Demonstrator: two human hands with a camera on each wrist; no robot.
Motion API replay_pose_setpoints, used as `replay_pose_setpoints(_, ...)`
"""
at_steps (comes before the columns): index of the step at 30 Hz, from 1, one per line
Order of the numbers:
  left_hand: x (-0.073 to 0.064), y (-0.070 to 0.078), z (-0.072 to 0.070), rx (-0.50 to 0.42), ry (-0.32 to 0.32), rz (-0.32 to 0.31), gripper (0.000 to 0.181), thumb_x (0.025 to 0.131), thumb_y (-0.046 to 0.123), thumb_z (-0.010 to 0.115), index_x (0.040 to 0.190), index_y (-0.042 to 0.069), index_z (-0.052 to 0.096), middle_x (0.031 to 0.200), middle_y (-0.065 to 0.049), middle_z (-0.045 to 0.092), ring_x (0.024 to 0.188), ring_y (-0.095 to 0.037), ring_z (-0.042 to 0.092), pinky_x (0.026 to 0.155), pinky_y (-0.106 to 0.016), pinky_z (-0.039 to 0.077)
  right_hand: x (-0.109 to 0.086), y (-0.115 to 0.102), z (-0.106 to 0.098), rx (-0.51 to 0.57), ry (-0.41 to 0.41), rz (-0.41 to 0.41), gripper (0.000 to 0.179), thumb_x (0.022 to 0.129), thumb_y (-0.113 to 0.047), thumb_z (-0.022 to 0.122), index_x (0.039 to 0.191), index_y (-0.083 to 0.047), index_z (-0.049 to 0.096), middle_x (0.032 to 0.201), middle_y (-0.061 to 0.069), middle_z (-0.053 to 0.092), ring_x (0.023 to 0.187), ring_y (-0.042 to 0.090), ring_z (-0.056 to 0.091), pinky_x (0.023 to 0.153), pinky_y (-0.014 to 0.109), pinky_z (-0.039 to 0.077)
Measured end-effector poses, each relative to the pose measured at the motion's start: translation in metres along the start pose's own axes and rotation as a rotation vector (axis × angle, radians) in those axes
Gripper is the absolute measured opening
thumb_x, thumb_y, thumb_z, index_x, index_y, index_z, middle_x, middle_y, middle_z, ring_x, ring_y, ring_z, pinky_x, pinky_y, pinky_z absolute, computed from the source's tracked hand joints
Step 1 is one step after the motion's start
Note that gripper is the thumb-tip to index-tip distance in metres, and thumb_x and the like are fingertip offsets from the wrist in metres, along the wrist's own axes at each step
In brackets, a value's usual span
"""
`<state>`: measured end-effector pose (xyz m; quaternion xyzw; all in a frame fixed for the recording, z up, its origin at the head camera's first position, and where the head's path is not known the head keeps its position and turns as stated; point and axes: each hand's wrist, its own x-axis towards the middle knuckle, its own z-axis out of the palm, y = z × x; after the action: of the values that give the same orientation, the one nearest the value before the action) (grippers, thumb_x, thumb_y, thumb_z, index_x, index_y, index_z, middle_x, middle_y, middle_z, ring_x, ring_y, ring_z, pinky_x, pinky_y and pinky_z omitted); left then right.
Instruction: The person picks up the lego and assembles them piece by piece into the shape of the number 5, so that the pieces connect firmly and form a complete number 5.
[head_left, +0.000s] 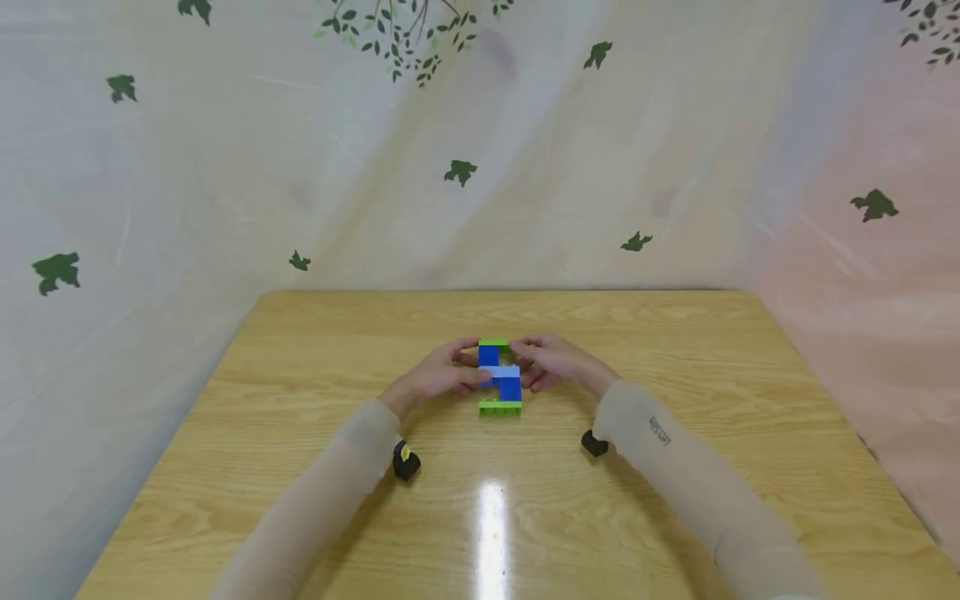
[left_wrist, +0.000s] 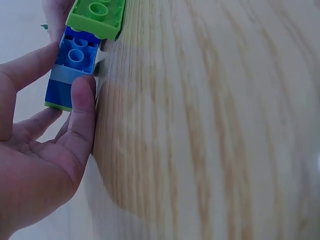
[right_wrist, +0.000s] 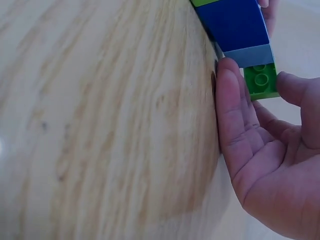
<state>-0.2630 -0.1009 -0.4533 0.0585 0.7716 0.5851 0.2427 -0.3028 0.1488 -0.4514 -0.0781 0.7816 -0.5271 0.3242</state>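
A stack of toy building bricks (head_left: 510, 389) forms a stepped shape near the middle of the table. Green bricks make up its two ends, with dark blue bricks and a light blue brick (head_left: 506, 372) between. From the left, my left hand (head_left: 433, 375) grips the stack, its thumb on the light blue brick. My right hand (head_left: 561, 360) holds the far green brick (right_wrist: 261, 80) at its right end. In the left wrist view, the hollow underside of the near green brick (left_wrist: 97, 17) shows. Whether the stack touches the table cannot be told.
A light wooden table (head_left: 300, 500) spreads under both arms. Behind it hangs a pale cloth backdrop (head_left: 540, 208) with green leaf and bird shapes. Dark wrist devices (head_left: 406, 461) hang below both sleeves.
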Motion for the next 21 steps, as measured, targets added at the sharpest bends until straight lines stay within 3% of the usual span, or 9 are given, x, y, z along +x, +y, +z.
replay_pose_setpoints(7, 0.004, -0.001, 0.004, -0.027, 0.017, 0.010, 0.082, 0.090, 0.026, 0.080, 0.157, 0.012, 0.034, 0.139, -0.017, 0.053, 0.101, -0.027, 0.067, 0.084, -0.037, 0.058, -0.006, -0.006, 0.002, -0.127, -0.011, 0.009, 0.079, 0.100, -0.051, 0.059, 0.156, -0.004, 0.027, 0.119, 0.017, 0.065, 0.088, 0.026, 0.069, 0.075, 0.038, 0.061)
replay_pose_setpoints(11, 0.005, -0.003, 0.006, -0.045, 0.035, 0.013, 0.079, 0.090, 0.023, 0.079, 0.156, 0.010, 0.036, 0.138, -0.017, 0.053, 0.099, -0.026, 0.066, 0.082, -0.036, 0.058, -0.008, -0.006, 0.006, -0.187, -0.011, -0.023, 0.088, 0.095, -0.052, 0.068, 0.157, -0.006, 0.027, 0.119, 0.016, 0.062, 0.090, 0.027, 0.068, 0.075, 0.039, 0.060)
replay_pose_setpoints(21, -0.002, -0.002, 0.009, -0.020, 0.036, 0.000, 0.081, 0.094, 0.023, 0.075, 0.159, 0.006, 0.028, 0.141, -0.016, 0.051, 0.103, -0.025, 0.064, 0.083, -0.035, 0.058, -0.007, -0.003, 0.015, -0.144, 0.005, -0.045, 0.090, 0.091, -0.043, 0.077, 0.157, -0.006, 0.029, 0.114, 0.015, 0.062, 0.085, 0.027, 0.067, 0.072, 0.038, 0.060)
